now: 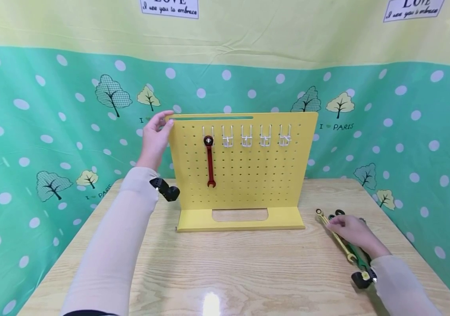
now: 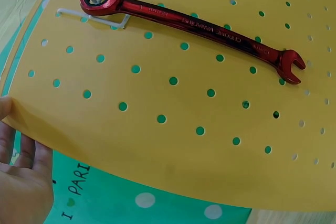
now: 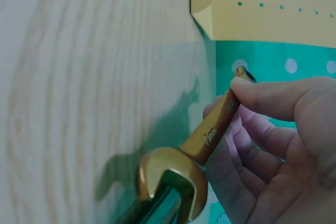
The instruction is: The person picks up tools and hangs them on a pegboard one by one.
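Note:
My left hand (image 1: 156,139) grips the upper left corner of a yellow pegboard (image 1: 244,175), thumb in front and fingers behind, as the left wrist view shows. From the leftmost hook hangs a red combination wrench (image 2: 210,30), ring end up, open end down. At the right of the table my right hand (image 1: 353,232) pinches a gold combination wrench (image 3: 210,135) between thumb and fingers. Its open end points toward me in the head view. Under and beside that hand lie a green wrench (image 1: 361,262) and darker wrenches, partly hidden by the hand.
Several white wire hooks (image 1: 246,137) with nothing on them line the board's upper part. The board's base (image 1: 197,221) rests on the wooden table (image 1: 217,263). Behind stands a green and yellow printed curtain (image 1: 225,57).

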The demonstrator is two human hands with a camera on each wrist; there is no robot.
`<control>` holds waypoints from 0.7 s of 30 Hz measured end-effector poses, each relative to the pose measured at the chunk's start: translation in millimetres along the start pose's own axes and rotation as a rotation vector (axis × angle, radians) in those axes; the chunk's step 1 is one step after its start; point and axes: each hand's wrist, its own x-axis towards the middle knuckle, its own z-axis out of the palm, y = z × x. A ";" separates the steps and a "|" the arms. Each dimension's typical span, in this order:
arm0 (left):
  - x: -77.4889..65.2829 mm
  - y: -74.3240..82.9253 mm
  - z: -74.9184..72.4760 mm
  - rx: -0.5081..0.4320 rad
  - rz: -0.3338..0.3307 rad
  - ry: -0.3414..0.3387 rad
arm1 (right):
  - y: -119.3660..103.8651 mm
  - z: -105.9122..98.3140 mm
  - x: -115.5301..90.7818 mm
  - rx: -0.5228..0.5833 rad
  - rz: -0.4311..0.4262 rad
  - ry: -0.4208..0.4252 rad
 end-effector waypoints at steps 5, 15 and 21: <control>0.0 -0.1 0.2 0.000 -0.001 0.000 | -12.8 0.1 -1.8 0.031 -0.002 0.000; 0.9 -0.1 0.9 0.009 -0.005 0.009 | -32.6 9.1 10.8 0.170 -0.006 -0.042; 0.1 -0.6 0.1 0.009 0.002 0.008 | -54.8 13.1 16.5 0.204 -0.066 -0.039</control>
